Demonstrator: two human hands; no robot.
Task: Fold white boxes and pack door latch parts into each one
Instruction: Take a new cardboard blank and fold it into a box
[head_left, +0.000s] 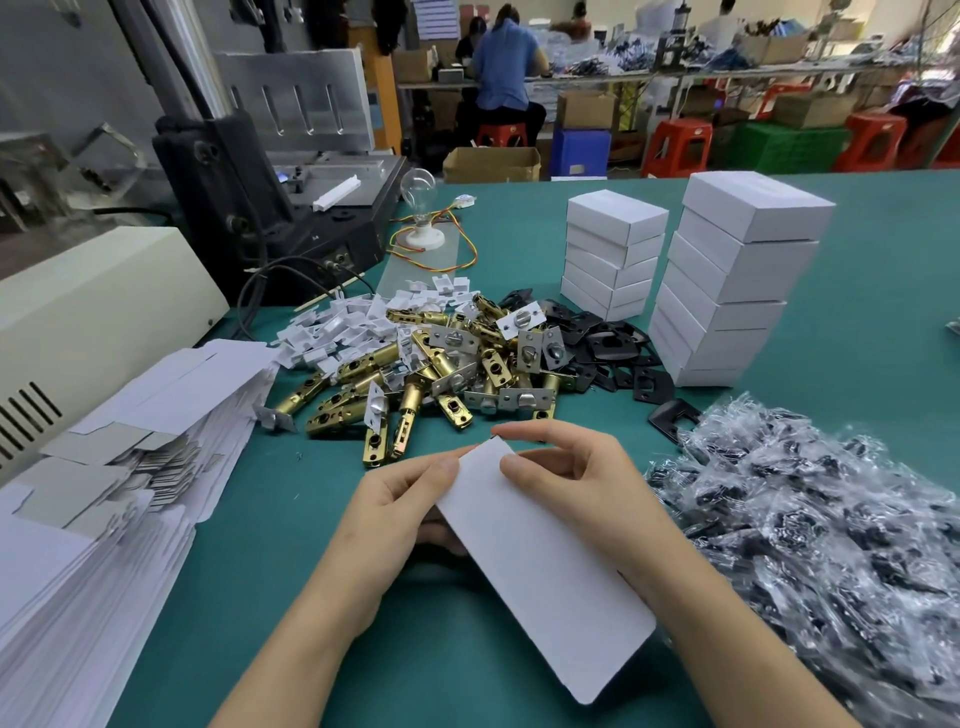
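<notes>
Flat white cardboard box blank (545, 566) held over the green table (291, 519).
The left hand (395, 499) pinches its left edge, thumb on top and fingers beneath; the right hand (566, 473) pinches the far corner between thumb and forefinger. Beyond lie heaped brass door latches (415, 374) and two stacks of folded white boxes (727, 280).

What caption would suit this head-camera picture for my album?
Left hand and right hand hold a white box blank over the green table, brass latches and stacked boxes beyond.
</notes>
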